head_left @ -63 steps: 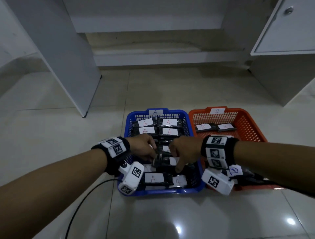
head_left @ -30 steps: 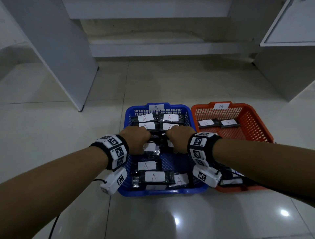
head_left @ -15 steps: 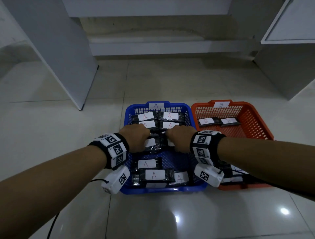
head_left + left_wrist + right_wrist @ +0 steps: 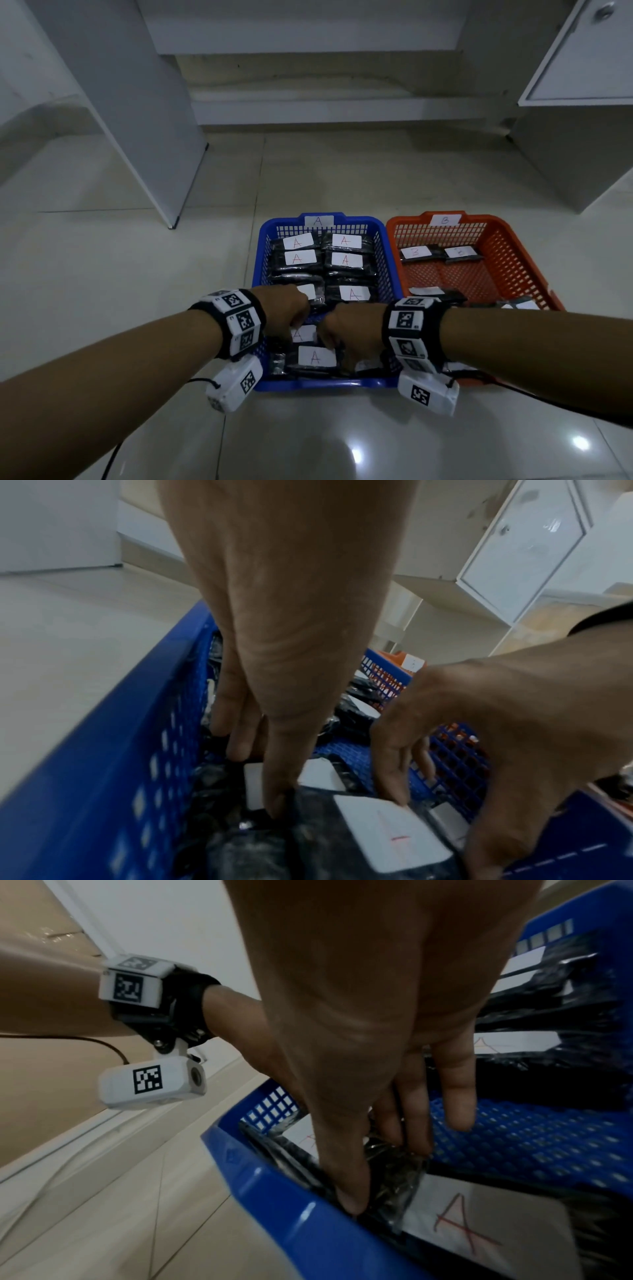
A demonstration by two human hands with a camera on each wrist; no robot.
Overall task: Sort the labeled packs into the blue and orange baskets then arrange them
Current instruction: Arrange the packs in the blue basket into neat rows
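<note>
Packs [image 4: 315,357] with "A" labels fill the blue basket [image 4: 325,384], and from the head view both hands are down in its near end: left hand [image 4: 286,310] over the left column, right hand [image 4: 349,330] just beside it, with tidy rows beyond the fingers and a loose bunch under them. The orange basket [image 4: 479,226] sits right of the right hand with a few B packs. So sorting looks about done and this is the arranging step, I'd say. Left wrist view: thumb and fingers [image 4: 236,737] straddle a pack [image 4: 322,775], tips on its edges, looks like a pinch. Right wrist view: right hand [image 4: 387,1096] has thumb and fingers clamped on the crinkly end of a pack [image 4: 394,1180] right by the near wall. Next move probably calls for sliding these packs away from the wrists, up against the neat rows, labels kept up.
</note>
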